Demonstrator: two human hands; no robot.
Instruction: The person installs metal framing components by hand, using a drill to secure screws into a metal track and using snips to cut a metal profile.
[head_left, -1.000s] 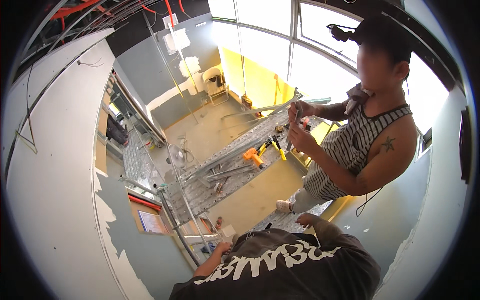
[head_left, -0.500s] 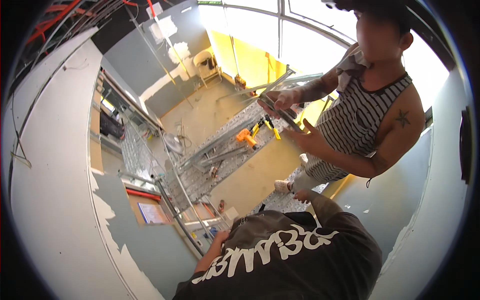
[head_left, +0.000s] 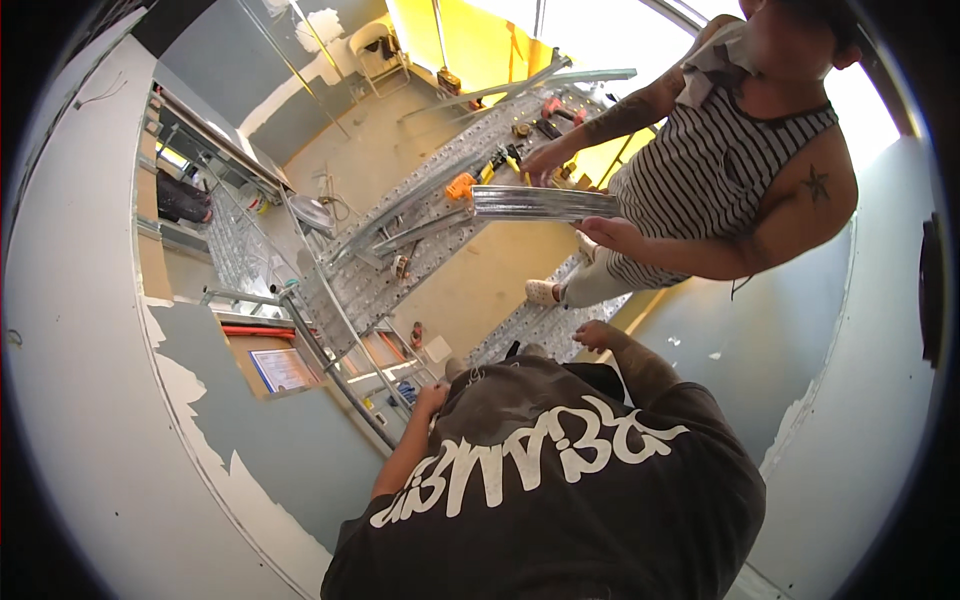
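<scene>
Left hand (head_left: 430,399) and right hand (head_left: 593,336) low, 1 co-worker (head_left: 745,190) beyond.
The left is near the pole (head_left: 340,378), its grip I can't tell; the right hangs loose, half-curled. Farther off, the co-worker holds a metal channel (head_left: 535,203); past it, an orange drill (head_left: 460,187) lies on the worktop (head_left: 330,312).

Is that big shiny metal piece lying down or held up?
Held up: a co-worker's hand grips one end of the metal piece.

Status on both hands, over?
Left hand near the metal rail, grip unclear. Right hand loosely curled, nothing visible in it. Co-worker ahead, holding silver metal channel.
</scene>
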